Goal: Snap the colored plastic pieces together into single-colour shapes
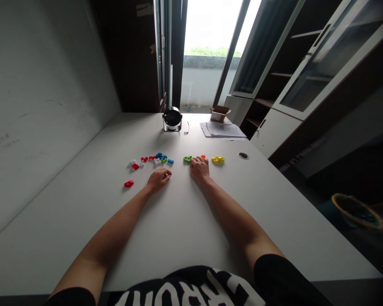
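My left hand (158, 179) rests on the white table (178, 238) with its fingers loosely bent and a gap at the tips; nothing shows in it. Just beyond it lie a small blue plastic piece (170, 161) and a light green one (164, 160). Palm down, my right hand (200, 168) reaches forward with its fingers apart. Its left fingertips are at the edge of a green plastic piece (187, 159). Orange pieces (203, 157) peek out beyond its other fingers, partly hidden. To its right sits a group of yellow pieces (218, 160).
Left of my hands are several red, white and blue pieces (159, 155), with a lone red piece (128, 183) nearer me. A round black device on a silver stand (172, 119), papers (223, 129) and an open cardboard box (219, 114) stand farther back. A cable hole (243, 156) is at right.
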Tool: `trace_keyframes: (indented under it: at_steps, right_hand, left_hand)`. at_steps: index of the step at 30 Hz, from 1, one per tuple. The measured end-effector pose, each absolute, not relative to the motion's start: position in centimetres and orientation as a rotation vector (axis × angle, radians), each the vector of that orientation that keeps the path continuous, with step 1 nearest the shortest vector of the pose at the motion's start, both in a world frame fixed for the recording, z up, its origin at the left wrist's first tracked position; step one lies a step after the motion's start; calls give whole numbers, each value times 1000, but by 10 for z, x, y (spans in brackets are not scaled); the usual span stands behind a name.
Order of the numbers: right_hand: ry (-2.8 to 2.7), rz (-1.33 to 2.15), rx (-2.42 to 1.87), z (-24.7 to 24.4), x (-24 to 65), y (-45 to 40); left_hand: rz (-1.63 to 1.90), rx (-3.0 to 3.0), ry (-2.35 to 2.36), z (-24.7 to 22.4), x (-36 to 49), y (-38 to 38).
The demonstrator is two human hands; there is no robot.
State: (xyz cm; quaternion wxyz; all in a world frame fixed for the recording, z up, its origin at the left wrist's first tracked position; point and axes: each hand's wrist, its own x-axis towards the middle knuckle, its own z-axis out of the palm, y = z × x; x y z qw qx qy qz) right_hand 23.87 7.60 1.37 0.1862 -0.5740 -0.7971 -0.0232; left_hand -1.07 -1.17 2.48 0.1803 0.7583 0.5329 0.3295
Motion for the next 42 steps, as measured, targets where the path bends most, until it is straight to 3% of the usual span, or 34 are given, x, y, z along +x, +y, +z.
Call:
trace_keyframes:
  at_steps: [42]
  right_hand:
    - [-2183, -43, -1531, 10, 239, 75]
  left_hand:
    - [884, 2159, 1524, 25, -12, -11]
